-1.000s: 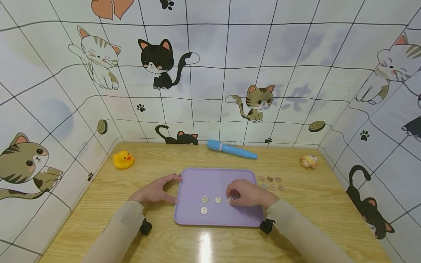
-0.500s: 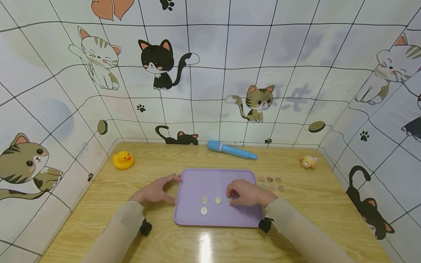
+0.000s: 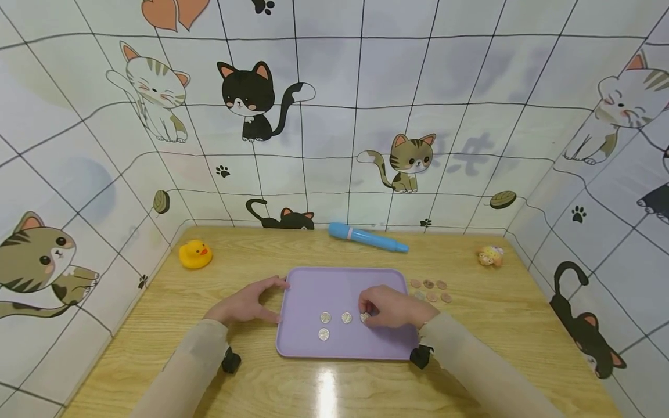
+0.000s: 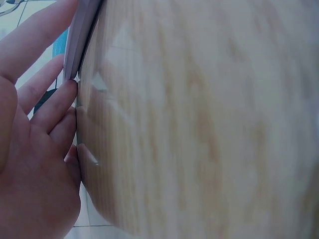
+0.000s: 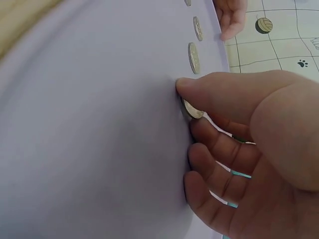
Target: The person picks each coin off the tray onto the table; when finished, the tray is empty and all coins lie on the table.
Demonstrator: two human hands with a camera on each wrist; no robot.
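Note:
A lilac tray (image 3: 313,284) lies on the wooden table (image 3: 245,255). Three silver coins lie on it: one (image 3: 326,317), one (image 3: 346,317) and one (image 3: 324,334). My right hand (image 3: 389,306) rests on the tray and pinches a fourth silver coin (image 3: 365,317) between thumb and fingers; the right wrist view shows this coin (image 5: 192,109) at the thumb tip, touching the tray (image 5: 89,124). My left hand (image 3: 245,302) holds the tray's left edge (image 4: 82,30), thumb and fingers around it.
Several copper coins (image 3: 431,290) lie on the table right of the tray. A yellow rubber duck (image 3: 195,253) sits at the back left, a blue pen (image 3: 366,238) along the back wall, a small toy (image 3: 490,256) at the back right. Patterned walls enclose the table.

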